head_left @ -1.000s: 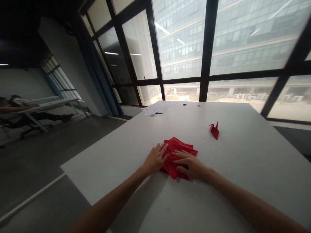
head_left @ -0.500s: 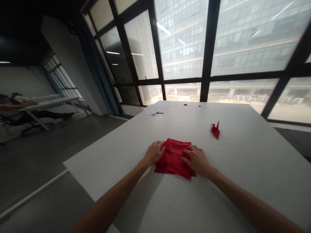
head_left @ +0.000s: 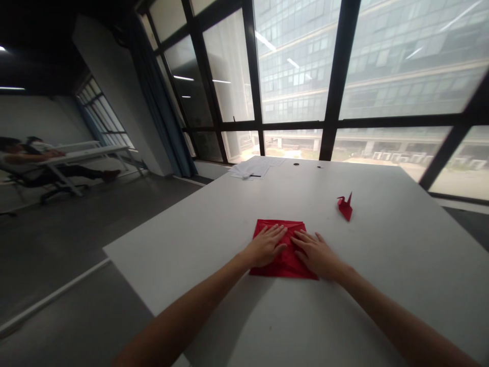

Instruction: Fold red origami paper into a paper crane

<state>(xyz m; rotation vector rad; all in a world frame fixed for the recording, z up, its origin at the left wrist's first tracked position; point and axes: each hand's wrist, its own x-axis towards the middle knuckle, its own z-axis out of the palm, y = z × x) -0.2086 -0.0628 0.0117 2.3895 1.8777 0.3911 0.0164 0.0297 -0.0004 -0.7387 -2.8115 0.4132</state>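
Note:
A creased red sheet of paper lies flat on the white table, roughly square in outline. My left hand rests on its left and middle part, palm down with fingers stretched out. On the right part lies my right hand, its fingers also extended over the paper. Both hands press on the paper without gripping it, and they hide much of its surface. Beyond my right hand, a folded red paper crane stands on the table, touched by neither hand.
The white table reaches to large windows. White papers lie at its far left, with two small dark round spots nearby. At the far left, people sit at another table.
My left hand has moved right, from the paper's left edge onto its middle. The paper now lies flatter and squarer. My right hand stays on the right part. The view has shifted slightly.

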